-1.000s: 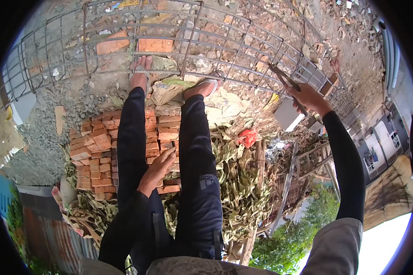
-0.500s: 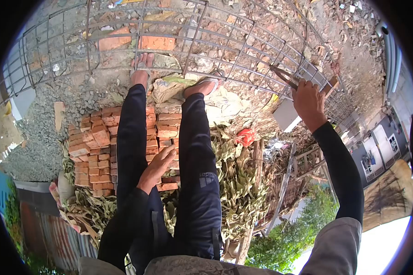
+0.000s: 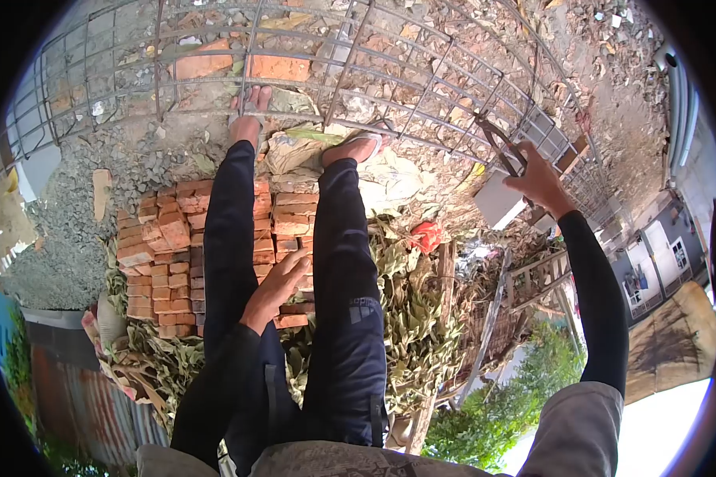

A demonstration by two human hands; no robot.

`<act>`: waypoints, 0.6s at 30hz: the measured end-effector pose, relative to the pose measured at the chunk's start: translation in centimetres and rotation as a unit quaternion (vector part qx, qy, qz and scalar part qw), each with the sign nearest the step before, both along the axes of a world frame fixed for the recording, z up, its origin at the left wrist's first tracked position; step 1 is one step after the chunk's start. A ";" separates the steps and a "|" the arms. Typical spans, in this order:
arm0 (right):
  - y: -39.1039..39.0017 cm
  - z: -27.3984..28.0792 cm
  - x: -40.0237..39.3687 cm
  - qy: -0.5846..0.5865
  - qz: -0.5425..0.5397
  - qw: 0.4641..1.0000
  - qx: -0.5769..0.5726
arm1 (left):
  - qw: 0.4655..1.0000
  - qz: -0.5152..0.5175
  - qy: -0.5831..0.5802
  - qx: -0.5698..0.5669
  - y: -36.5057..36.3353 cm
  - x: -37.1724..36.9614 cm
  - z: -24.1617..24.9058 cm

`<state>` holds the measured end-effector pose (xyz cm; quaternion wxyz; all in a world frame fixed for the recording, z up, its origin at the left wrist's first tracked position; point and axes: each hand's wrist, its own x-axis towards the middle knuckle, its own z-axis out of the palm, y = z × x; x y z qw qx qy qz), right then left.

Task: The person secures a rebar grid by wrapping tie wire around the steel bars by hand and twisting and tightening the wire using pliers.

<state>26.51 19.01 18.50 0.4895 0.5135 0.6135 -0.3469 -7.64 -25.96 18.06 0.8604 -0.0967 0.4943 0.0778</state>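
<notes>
In my right hand (image 3: 539,183) is a pair of rusty pincers (image 3: 497,143), gripped by handles that stand apart. The pincers' head is right at the steel bars on the right part of a rebar cage (image 3: 330,99). My left hand (image 3: 277,292) holds nothing. Its fingers are stretched out, over the inner side of my left knee, with a stack of red bricks (image 3: 173,230) beneath it in this view.
My feet are beside the cage's near edge. Two loose bricks (image 3: 278,68) show through the bars. Around me are grey gravel (image 3: 87,215), dry leaves (image 3: 414,318), a pale tile (image 3: 497,199) and a red plastic scrap (image 3: 427,237). Pale pipes (image 3: 682,119) are at far right.
My right hand has shifted slightly right and down, its grip loosened, and the pincers' handles are spread wider. The left hand has barely moved.
</notes>
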 end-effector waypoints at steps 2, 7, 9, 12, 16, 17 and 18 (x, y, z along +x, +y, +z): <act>0.0 0.1 -0.1 -0.007 0.314 0.941 0.124 | 1.000 -0.011 0.005 0.010 0.2 0.1 -0.1; -0.7 0.4 -1.1 -0.028 0.397 0.905 0.153 | 1.000 -0.005 0.016 -0.010 0.6 0.1 0.4; -0.2 -0.3 0.1 -0.042 0.275 0.954 0.115 | 0.999 -0.016 0.029 -0.002 1.5 -0.3 1.0; 0.7 -1.5 2.3 -0.135 -0.153 0.977 -0.065 | 1.000 -0.001 0.020 0.004 0.8 0.0 0.5; -1.6 -0.9 4.4 -0.084 -0.563 0.801 -0.184 | 0.999 -0.025 0.012 -0.015 0.4 0.1 0.0; -1.3 -1.5 4.2 -0.103 -0.503 0.839 -0.182 | 0.999 -0.013 0.001 -0.031 1.0 -0.1 0.3; -1.3 -1.4 3.6 -0.079 -0.417 0.898 -0.120 | 0.999 -0.012 0.033 0.013 -0.3 0.5 0.0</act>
